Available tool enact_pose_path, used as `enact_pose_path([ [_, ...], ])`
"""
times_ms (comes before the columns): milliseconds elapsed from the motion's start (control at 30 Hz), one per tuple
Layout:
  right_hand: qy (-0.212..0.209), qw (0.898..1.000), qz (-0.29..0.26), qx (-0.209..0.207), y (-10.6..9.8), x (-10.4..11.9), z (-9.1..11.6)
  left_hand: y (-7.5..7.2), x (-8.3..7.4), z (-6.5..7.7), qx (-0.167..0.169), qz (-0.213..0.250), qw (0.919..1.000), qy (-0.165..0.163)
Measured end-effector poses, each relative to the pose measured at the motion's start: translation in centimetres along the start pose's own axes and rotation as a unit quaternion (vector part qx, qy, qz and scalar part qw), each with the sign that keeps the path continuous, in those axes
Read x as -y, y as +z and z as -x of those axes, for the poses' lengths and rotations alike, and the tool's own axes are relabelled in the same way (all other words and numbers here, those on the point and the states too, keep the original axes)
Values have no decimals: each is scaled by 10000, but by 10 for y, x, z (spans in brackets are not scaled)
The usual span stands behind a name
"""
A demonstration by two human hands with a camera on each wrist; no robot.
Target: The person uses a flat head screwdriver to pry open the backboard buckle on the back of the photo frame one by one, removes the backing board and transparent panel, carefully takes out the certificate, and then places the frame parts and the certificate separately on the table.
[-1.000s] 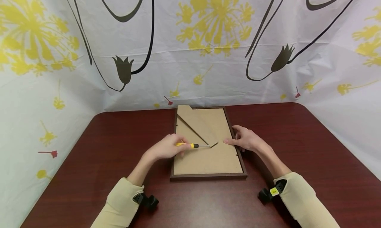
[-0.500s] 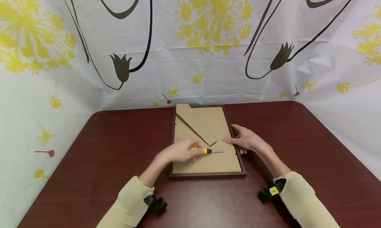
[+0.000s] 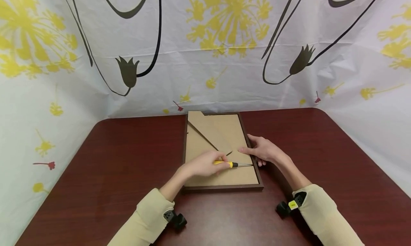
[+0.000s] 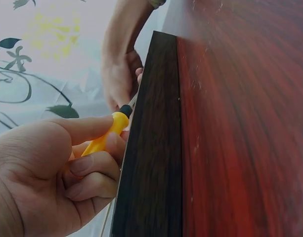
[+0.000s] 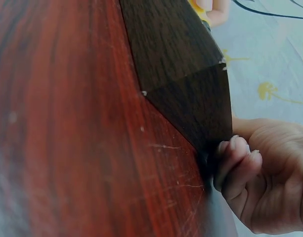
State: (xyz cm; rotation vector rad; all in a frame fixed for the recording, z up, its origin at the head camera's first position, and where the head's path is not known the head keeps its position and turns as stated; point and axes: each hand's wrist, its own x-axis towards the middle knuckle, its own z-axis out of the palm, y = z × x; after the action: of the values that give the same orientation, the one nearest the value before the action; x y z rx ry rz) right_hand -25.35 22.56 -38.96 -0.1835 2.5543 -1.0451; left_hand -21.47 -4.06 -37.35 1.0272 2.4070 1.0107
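Frame [image 3: 223,188], rectangular, dark-brown, wood-grained, lies on the glossy red-brown counter [image 3: 141,149]; the right hand [image 3: 264,149] grips its edge, the left hand [image 3: 205,164] pinches a yellow-handled metal screwdriver [image 3: 233,164]. Probably light, stiff; best held by the rim.

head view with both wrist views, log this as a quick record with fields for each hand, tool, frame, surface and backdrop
left hand: grips a yellow-handled screwdriver
right hand: holds the side of the frame, thumb over the backing board
tool tip: at the frame's right inner edge, contact unclear
frame: dark brown, back up, stand leg slanting across the board
surface: reddish-brown table
backdrop: white sheet, yellow flower prints
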Motion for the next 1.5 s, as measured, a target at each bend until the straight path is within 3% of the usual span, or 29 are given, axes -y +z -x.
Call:
enact_pose_path([
  [167, 17, 10000, 22, 10, 0, 2, 0, 2, -3, -3, 12, -35, 9999, -114],
  [333, 15, 10000, 41, 17, 0, 2, 0, 1, -4, -4, -85, -183, 9998, -28],
  [833, -97, 9999, 117, 22, 1, 2, -2, -1, -5, -15, -784, 93, 9962, 367],
  [1033, -115, 9999, 110, 27, 1, 2, -2, -6, -19, -22, -749, 64, 9965, 374],
  [1333, -225, 9997, 134, 21, 1, 1, -3, -12, -46, -38, -463, -430, 9958, 657],
  [1500, -187, 9998, 76, 40, 2, 1, -2, -11, -44, -37, -462, -163, 9970, 595],
])
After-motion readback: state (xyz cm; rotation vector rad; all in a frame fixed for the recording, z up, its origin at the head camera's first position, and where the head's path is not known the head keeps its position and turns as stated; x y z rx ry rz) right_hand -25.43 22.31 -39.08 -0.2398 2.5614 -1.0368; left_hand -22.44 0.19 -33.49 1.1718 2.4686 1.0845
